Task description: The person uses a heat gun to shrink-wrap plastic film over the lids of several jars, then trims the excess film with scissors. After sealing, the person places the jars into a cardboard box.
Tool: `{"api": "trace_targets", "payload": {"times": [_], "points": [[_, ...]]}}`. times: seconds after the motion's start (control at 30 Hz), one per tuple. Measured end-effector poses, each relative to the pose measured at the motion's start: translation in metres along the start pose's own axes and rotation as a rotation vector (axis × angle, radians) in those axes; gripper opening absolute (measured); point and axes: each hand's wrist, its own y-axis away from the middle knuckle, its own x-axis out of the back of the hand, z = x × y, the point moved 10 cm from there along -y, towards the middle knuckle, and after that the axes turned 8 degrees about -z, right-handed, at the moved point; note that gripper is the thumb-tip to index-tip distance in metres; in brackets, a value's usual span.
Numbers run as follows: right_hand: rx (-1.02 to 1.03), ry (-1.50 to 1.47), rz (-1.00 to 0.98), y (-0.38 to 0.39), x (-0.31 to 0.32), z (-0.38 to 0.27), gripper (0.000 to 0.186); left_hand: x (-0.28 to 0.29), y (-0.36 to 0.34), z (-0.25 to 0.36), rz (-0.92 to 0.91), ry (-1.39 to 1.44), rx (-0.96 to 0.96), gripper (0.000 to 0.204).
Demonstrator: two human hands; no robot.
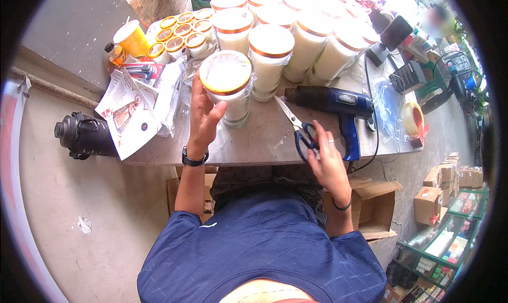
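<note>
Jar [228, 87]: being held on the left, in front of the big jars [269, 65]; base contact with the surface [254, 147] not being shown clearly.
Left hand [205, 115]: being curved round the jar's near left side, thumb toward the body; probably being used to steady it.
Right hand [329, 163]: being kept at the scissors' handles, fingers part bent; whether they are being pinched or only touched, cannot tell.
Scissors [296, 122]: being pointed toward the big jars, handles being turned to the right hand, likely for easy grasp.
Heat gun [336, 101]: being laid right of the scissors, grip being turned to the body, likely for reach.
Small jars [195, 40]: being grouped behind left, likely for tidiness.
Count: one held jar, one scissors, one heat gun, nine small jars being made out; big jars being lost in glare, uncounted.
</note>
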Motion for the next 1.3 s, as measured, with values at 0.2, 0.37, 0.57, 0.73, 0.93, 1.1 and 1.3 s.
{"api": "trace_targets", "payload": {"times": [0.2, 0.37, 0.57, 0.73, 0.93, 1.1, 1.3], "points": [[-0.068, -1.252, -0.284, -0.008, -0.087, -0.035, 0.077, -0.008, 0.002, 0.009, 0.034, -0.037, -0.015, 0.094], [0.108, -1.233, -0.451, -0.010, -0.110, -0.091, 0.089, -0.006, 0.004, 0.010, 0.107, -0.269, -0.067, 0.087], [0.115, -1.202, -0.389, -0.027, -0.102, -0.105, 0.079, -0.005, 0.008, 0.019, 0.172, -0.374, -0.104, 0.086], [-0.063, -1.126, -0.337, -0.040, -0.090, -0.094, 0.069, -0.002, 0.009, 0.021, 0.158, -0.291, -0.058, 0.085], [-0.147, -1.159, -0.410, -0.034, -0.085, -0.089, 0.036, 0.002, 0.006, 0.017, 0.013, -0.271, -0.049, 0.093], [-0.002, -1.101, -0.378, -0.027, -0.090, -0.092, 0.049, -0.001, 0.009, 0.010, 0.064, -0.009, -0.013, 0.106], [0.019, -0.886, -0.352, -0.033, -0.094, -0.103, 0.067, -0.008, 0.003, 0.026, 0.124, -0.258, -0.126, 0.101]]}}
